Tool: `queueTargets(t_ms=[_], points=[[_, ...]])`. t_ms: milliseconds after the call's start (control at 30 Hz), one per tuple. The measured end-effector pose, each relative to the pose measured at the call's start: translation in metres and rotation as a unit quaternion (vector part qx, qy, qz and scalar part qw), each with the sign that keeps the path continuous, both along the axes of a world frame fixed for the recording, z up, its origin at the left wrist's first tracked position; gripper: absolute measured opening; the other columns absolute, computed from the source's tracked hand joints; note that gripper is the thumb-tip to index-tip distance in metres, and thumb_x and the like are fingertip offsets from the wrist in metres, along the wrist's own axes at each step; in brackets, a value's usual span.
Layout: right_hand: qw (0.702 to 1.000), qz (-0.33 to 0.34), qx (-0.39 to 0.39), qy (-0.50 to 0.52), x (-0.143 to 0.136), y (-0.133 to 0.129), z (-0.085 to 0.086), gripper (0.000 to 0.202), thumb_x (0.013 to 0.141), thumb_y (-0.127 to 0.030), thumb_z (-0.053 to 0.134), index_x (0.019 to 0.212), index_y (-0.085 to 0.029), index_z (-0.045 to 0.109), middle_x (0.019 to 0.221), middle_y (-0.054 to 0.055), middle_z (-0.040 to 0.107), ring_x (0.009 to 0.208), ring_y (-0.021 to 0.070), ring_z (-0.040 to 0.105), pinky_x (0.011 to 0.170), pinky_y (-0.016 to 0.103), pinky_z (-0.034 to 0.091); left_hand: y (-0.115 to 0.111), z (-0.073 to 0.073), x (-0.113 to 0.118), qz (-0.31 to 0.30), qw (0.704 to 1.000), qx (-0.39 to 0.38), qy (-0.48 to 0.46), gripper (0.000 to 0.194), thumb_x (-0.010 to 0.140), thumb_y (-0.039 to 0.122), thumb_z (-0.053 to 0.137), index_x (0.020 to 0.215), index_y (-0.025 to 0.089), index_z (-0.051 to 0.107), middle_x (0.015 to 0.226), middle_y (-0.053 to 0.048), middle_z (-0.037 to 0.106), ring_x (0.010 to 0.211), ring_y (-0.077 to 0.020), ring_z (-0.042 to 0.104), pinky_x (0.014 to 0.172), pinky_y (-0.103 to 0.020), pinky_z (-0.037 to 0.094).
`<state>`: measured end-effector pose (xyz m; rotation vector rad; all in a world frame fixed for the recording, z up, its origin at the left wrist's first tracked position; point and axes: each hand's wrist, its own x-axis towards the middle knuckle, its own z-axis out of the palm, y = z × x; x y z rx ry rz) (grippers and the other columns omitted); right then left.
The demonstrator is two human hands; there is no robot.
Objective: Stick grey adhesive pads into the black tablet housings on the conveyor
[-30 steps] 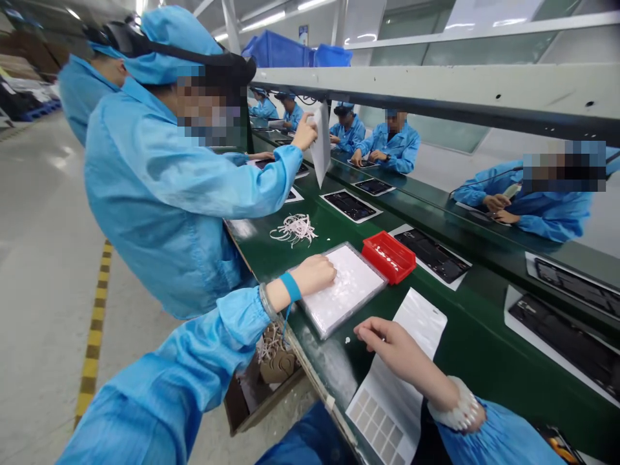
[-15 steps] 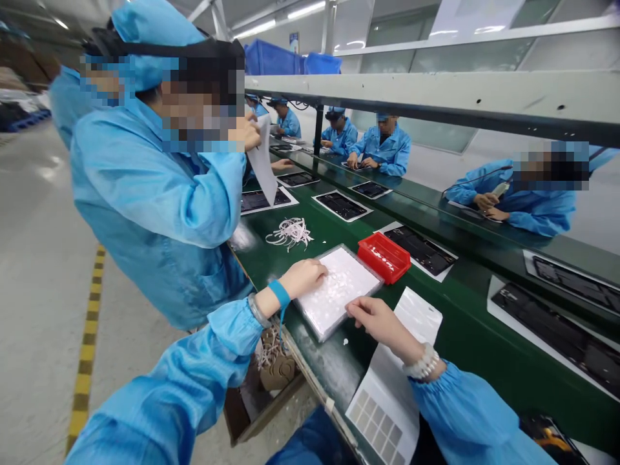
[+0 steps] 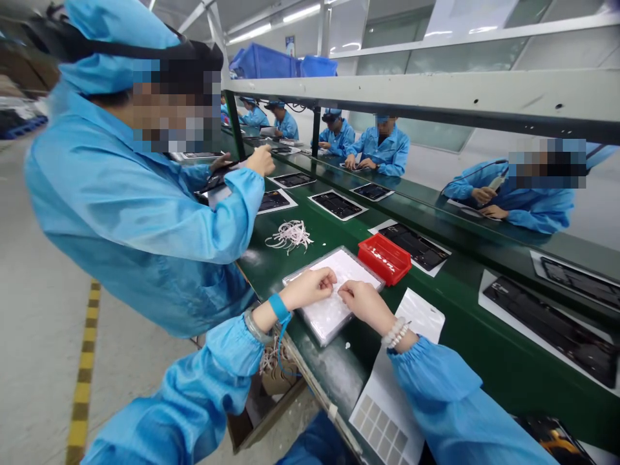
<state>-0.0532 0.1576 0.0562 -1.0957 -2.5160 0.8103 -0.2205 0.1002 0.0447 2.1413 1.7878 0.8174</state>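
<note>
My left hand (image 3: 310, 288) and my right hand (image 3: 367, 303) face each other, close together, over a shallow clear tray (image 3: 325, 332) with a white surface and small white pieces on it. Fingers and thumb are pinched together on both hands. Whatever sits between the fingertips is too small to make out. Just behind the tray stands a red bin (image 3: 385, 259) with a few small white bits in it. Under my right forearm lies a white sheet (image 3: 378, 420) bearing rows of grey squares.
A heap of thin white strips (image 3: 291, 236) lies left of the bin. Black panels on white sheets, such as this black panel (image 3: 338, 204), line the green bench. At my left a co-worker (image 3: 145, 187) in blue stands close. Above runs a shelf beam (image 3: 416, 97).
My right hand has moved left and up over the tray, toward my left hand, which has lifted slightly to the right. The co-worker's raised white sheet has come down.
</note>
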Motion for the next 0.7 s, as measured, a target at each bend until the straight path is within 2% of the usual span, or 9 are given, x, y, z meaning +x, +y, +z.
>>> queueTargets(t_ms=[100, 167, 200, 300, 400, 533, 700], points=[[0.999, -0.028, -0.024, 0.009, 0.004, 0.003, 0.002, 0.015, 0.079, -0.017, 0.051, 0.069, -0.018, 0.062, 0.065, 0.003, 0.067, 0.064, 0.0167, 0.063, 0.062, 0.025, 0.043, -0.001, -0.001, 0.002, 0.034, 0.998, 0.041, 0.032, 0.025, 0.076, 0.003, 0.051, 0.089, 0.019, 0.066, 0.096, -0.002, 0.070, 0.092, -0.0175, 0.063, 0.083, -0.029, 0.050], [0.997, -0.049, -0.045, 0.027, 0.006, 0.006, 0.002, 0.013, 0.080, -0.019, 0.050, 0.070, -0.018, 0.059, 0.065, 0.001, 0.066, 0.059, 0.0143, 0.062, 0.059, 0.024, 0.043, -0.005, 0.001, 0.006, 0.067, 0.993, 0.078, 0.054, 0.030, 0.077, 0.000, 0.049, 0.094, 0.017, 0.067, 0.116, -0.009, 0.063, 0.113, -0.0244, 0.054, 0.094, -0.039, 0.044], [0.996, -0.058, -0.057, 0.038, 0.007, 0.007, 0.001, 0.012, 0.080, -0.020, 0.050, 0.071, -0.018, 0.058, 0.065, 0.001, 0.066, 0.056, 0.0131, 0.061, 0.057, 0.023, 0.043, -0.007, 0.002, 0.010, 0.081, 0.990, 0.094, 0.062, 0.031, 0.078, 0.001, 0.049, 0.098, 0.016, 0.066, 0.119, -0.011, 0.061, 0.116, -0.0263, 0.050, 0.096, -0.042, 0.042], [0.990, -0.070, -0.095, 0.074, 0.008, 0.008, -0.002, 0.011, 0.081, -0.020, 0.047, 0.074, -0.018, 0.055, 0.064, 0.000, 0.066, 0.049, 0.0106, 0.059, 0.051, 0.021, 0.043, -0.014, 0.002, 0.024, 0.105, 0.983, 0.126, 0.079, 0.023, 0.087, 0.010, 0.048, 0.102, 0.015, 0.065, 0.102, -0.011, 0.064, 0.103, -0.0252, 0.055, 0.091, -0.041, 0.045], [0.985, -0.066, -0.120, 0.102, 0.007, 0.005, -0.003, 0.011, 0.083, -0.022, 0.045, 0.076, -0.018, 0.053, 0.062, -0.001, 0.066, 0.047, 0.0098, 0.059, 0.049, 0.020, 0.044, -0.016, -0.001, 0.037, 0.108, 0.980, 0.140, 0.086, 0.015, 0.090, 0.020, 0.051, 0.093, 0.017, 0.066, 0.088, -0.007, 0.066, 0.089, -0.0224, 0.060, 0.084, -0.036, 0.048], [0.984, -0.047, -0.117, 0.124, 0.009, -0.004, 0.002, 0.012, 0.085, -0.022, 0.045, 0.077, -0.019, 0.052, 0.063, -0.002, 0.065, 0.049, 0.0090, 0.059, 0.052, 0.020, 0.044, -0.015, -0.004, 0.042, 0.117, 0.979, 0.149, 0.080, 0.013, 0.090, 0.018, 0.052, 0.088, 0.017, 0.065, 0.088, -0.006, 0.068, 0.086, -0.0200, 0.063, 0.079, -0.031, 0.049], [0.986, -0.042, -0.097, 0.129, 0.012, -0.013, 0.009, 0.011, 0.084, -0.019, 0.045, 0.076, -0.019, 0.053, 0.062, -0.003, 0.063, 0.051, 0.0095, 0.057, 0.055, 0.022, 0.043, -0.017, 0.001, 0.043, 0.106, 0.982, 0.140, 0.073, 0.013, 0.088, 0.015, 0.052, 0.087, 0.019, 0.065, 0.083, -0.002, 0.069, 0.077, -0.0155, 0.064, 0.072, -0.025, 0.048]])
